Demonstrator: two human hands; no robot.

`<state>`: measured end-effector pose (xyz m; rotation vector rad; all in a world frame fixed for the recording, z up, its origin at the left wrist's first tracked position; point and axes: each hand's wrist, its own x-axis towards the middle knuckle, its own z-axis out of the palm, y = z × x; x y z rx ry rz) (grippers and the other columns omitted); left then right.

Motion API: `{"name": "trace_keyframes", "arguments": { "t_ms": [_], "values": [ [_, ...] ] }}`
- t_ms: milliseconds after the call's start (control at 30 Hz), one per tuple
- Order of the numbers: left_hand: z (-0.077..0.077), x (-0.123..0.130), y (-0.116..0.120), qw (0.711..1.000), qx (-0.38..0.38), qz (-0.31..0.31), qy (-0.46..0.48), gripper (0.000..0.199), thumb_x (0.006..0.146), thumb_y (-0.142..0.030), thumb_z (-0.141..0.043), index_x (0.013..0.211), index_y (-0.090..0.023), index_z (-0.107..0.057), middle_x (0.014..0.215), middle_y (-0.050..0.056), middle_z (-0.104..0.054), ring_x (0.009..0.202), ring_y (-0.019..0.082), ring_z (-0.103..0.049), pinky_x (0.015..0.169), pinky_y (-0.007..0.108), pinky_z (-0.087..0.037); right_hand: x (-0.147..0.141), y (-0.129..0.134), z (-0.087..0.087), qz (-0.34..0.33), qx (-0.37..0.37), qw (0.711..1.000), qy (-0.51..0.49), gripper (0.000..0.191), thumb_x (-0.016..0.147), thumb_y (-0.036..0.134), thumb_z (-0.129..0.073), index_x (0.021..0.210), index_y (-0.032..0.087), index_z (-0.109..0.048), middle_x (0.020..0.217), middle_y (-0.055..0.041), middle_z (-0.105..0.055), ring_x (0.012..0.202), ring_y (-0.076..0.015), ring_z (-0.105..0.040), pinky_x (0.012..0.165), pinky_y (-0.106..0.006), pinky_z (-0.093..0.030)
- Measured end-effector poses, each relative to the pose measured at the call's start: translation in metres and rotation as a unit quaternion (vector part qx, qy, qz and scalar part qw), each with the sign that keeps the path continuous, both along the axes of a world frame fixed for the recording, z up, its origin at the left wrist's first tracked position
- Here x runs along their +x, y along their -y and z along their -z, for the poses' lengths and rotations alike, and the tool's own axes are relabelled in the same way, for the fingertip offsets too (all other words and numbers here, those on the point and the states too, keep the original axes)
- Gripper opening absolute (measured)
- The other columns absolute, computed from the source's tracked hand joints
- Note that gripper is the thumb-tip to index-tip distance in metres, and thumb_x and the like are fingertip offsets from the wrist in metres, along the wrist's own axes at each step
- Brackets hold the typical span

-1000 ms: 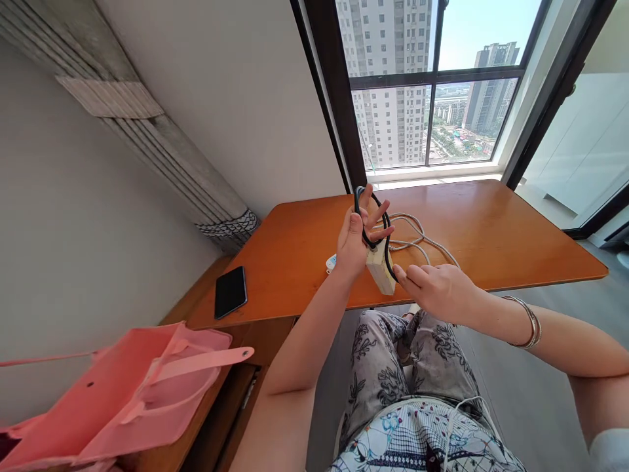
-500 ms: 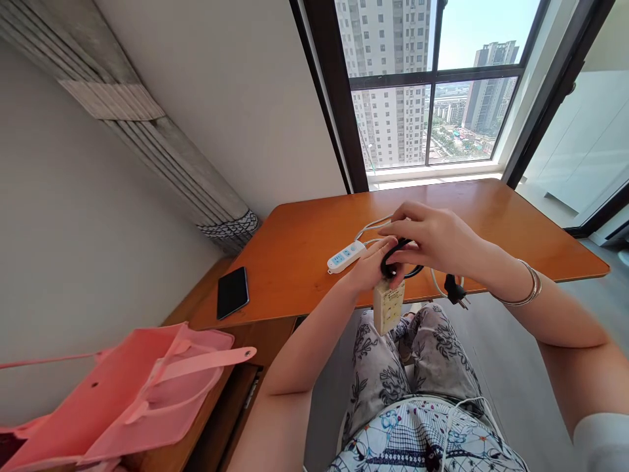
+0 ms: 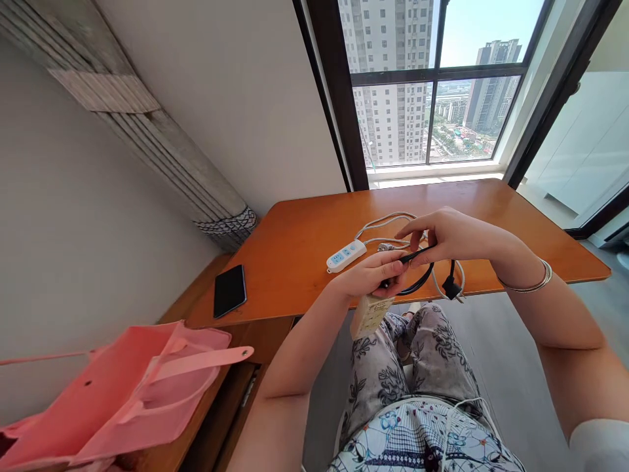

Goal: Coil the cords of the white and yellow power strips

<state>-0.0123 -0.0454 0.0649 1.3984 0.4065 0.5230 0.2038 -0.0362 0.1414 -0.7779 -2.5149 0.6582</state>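
My left hand (image 3: 376,274) is closed round the top of a cream power strip (image 3: 372,316) and part of its black cord (image 3: 417,283), above my lap at the table's front edge. My right hand (image 3: 442,237) pinches a stretch of the same cord just right of the left hand. The cord's black plug (image 3: 451,287) hangs at the table edge below my right hand. Behind my left hand, a white power strip (image 3: 346,255) with blue sockets lies on the table, its white cable (image 3: 388,219) looped behind my hands.
A black phone (image 3: 230,292) rests on the left part of the wooden table (image 3: 295,262). At the lower left, a pink bag (image 3: 142,387) lies on a wooden cabinet. A window stands behind the table, and a grey curtain (image 3: 162,147) hangs on the left.
My right hand has moved slightly right, drawing the black cord out from my left hand. The cream strip has tilted and shifted left. More of the white cable shows.
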Motion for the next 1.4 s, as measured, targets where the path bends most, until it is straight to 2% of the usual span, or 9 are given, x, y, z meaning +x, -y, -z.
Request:
{"name": "trace_keyframes", "arguments": {
  "t_ms": [167,400,600,767,867,1000,1100,1233,1400],
  "values": [
    [0.003,-0.005,-0.001,0.994,-0.054,-0.019,0.091,0.051,0.078,-0.062,-0.069,0.069,-0.019,-0.044,0.043,-0.006,-0.046,0.028,0.003,-0.024,0.033,0.018,-0.021,0.012,-0.019,0.011,-0.02,-0.065,0.995,-0.068,0.041,0.082,0.042,-0.073,0.115,0.019,-0.072,0.089,-0.003,-0.069,0.064,-0.0088,-0.054,0.058,-0.024,-0.044],
    [0.007,-0.006,0.003,0.959,-0.162,-0.108,0.207,0.051,0.094,-0.058,-0.049,0.065,-0.021,-0.031,0.034,-0.01,-0.031,0.023,0.004,-0.013,0.032,0.018,-0.023,0.003,-0.018,0.058,0.01,-0.134,0.965,-0.226,0.043,0.092,0.053,-0.056,0.108,0.017,-0.072,0.09,-0.0052,-0.068,0.08,-0.0151,-0.06,0.074,-0.03,-0.051],
    [-0.008,-0.004,0.01,0.921,-0.168,-0.229,0.268,0.055,0.098,-0.064,-0.033,0.065,-0.02,-0.028,0.035,-0.01,-0.03,0.023,0.004,-0.011,0.033,0.017,-0.021,-0.004,-0.007,0.098,0.09,-0.161,0.946,-0.266,0.044,0.09,0.058,-0.058,0.105,0.02,-0.074,0.085,-0.0045,-0.065,0.076,-0.0156,-0.059,0.068,-0.028,-0.051],
    [-0.008,0.004,0.014,0.917,-0.167,-0.229,0.279,0.055,0.098,-0.064,-0.031,0.064,-0.02,-0.028,0.036,-0.008,-0.036,0.023,0.004,-0.015,0.034,0.018,-0.022,-0.01,-0.008,0.112,0.125,-0.109,0.949,-0.269,0.036,0.09,0.05,-0.06,0.094,0.019,-0.077,0.086,-0.005,-0.063,0.077,-0.0141,-0.058,0.071,-0.027,-0.049],
    [-0.003,0.007,0.013,0.936,-0.106,-0.219,0.255,0.055,0.095,-0.063,-0.044,0.065,-0.02,-0.028,0.038,-0.008,-0.042,0.024,0.003,-0.019,0.035,0.017,-0.023,-0.014,-0.011,0.116,0.137,-0.133,0.944,-0.271,0.035,0.086,0.049,-0.063,0.089,0.017,-0.077,0.081,-0.0036,-0.062,0.069,-0.0122,-0.055,0.063,-0.025,-0.047],
    [0.009,0.009,0.011,0.952,-0.023,-0.181,0.244,0.058,0.081,-0.063,-0.067,0.067,-0.02,-0.031,0.042,-0.008,-0.049,0.026,0.002,-0.022,0.036,0.017,-0.026,-0.023,-0.016,0.119,0.17,-0.171,0.893,-0.379,0.039,0.082,0.054,-0.065,0.085,0.017,-0.075,0.076,-0.0025,-0.065,0.07,-0.0138,-0.059,0.068,-0.028,-0.052],
    [0.018,0.01,0.009,0.963,0.01,-0.172,0.209,0.056,0.08,-0.066,-0.066,0.068,-0.02,-0.036,0.044,-0.006,-0.052,0.026,0.003,-0.025,0.034,0.018,-0.025,-0.03,-0.018,0.119,0.19,-0.209,0.836,-0.47,0.039,0.076,0.058,-0.071,0.084,0.02,-0.074,0.077,-0.0013,-0.067,0.07,-0.0143,-0.061,0.071,-0.029,-0.054],
    [0.025,0.008,0.003,0.968,0.04,-0.189,0.159,0.055,0.081,-0.069,-0.061,0.069,-0.02,-0.04,0.045,-0.005,-0.052,0.027,0.004,-0.028,0.033,0.019,-0.021,-0.033,-0.014,0.115,0.177,-0.314,0.764,-0.535,0.039,0.066,0.055,-0.082,0.083,0.021,-0.073,0.072,0.0005,-0.067,0.06,-0.0119,-0.058,0.061,-0.026,-0.055],
    [0.026,0.007,-0.002,0.969,0.019,-0.183,0.162,0.057,0.08,-0.069,-0.063,0.067,-0.019,-0.039,0.044,-0.006,-0.05,0.026,0.003,-0.026,0.034,0.018,-0.025,-0.032,-0.008,0.113,0.147,-0.417,0.719,-0.536,0.034,0.064,0.046,-0.085,0.078,0.018,-0.071,0.072,-0.0002,-0.068,0.055,-0.009,-0.056,0.052,-0.02,-0.05]
  ]
}}
